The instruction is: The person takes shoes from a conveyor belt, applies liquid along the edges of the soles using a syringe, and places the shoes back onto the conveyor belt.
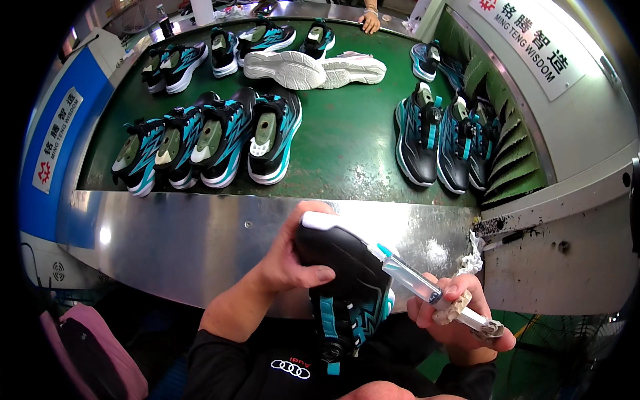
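Observation:
A black and teal sports shoe (pixel 337 257) with a white sole edge is in my left hand (pixel 290 260), its toe pointing away from me. My fingers go round the toe end and the thumb presses on the black upper. My right hand (pixel 460 310) grips a clear syringe (pixel 412 279) with a teal tip; tan wrapping covers its finger flange and plunger end. The syringe's tip meets the seam between upper and sole on the shoe's right side. The shoe's heel end is low, near my body.
Ahead is a green conveyor belt (pixel 340 147) behind a metal ledge (pixel 180 223). Several black and teal shoes (pixel 220 140) stand left, more shoes (pixel 420 137) stand right by green curtain strips (pixel 520 153). White shoes (pixel 287 69) lie farther back. Another person's hand (pixel 369 21) rests at the far edge.

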Demonstrator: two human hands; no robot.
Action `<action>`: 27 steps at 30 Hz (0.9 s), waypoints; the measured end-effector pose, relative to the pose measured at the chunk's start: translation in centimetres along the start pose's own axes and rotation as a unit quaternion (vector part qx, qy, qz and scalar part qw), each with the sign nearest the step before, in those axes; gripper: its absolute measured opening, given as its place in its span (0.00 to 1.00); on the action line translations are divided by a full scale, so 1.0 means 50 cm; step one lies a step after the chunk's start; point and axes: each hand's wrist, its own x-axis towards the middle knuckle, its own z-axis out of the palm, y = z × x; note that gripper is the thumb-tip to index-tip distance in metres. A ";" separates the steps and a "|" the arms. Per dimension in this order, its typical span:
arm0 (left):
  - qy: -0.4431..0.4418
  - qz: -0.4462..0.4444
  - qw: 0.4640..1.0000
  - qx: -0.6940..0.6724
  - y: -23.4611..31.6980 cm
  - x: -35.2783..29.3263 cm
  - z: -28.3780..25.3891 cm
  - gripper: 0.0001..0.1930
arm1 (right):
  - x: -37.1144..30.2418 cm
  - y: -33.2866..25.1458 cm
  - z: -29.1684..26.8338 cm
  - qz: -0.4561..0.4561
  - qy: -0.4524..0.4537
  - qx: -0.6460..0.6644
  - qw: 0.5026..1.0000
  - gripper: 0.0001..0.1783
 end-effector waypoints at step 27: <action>0.122 -0.097 0.976 -0.150 -0.048 0.039 -0.060 0.35 | -0.127 0.089 -0.100 0.009 0.025 0.006 1.000 0.57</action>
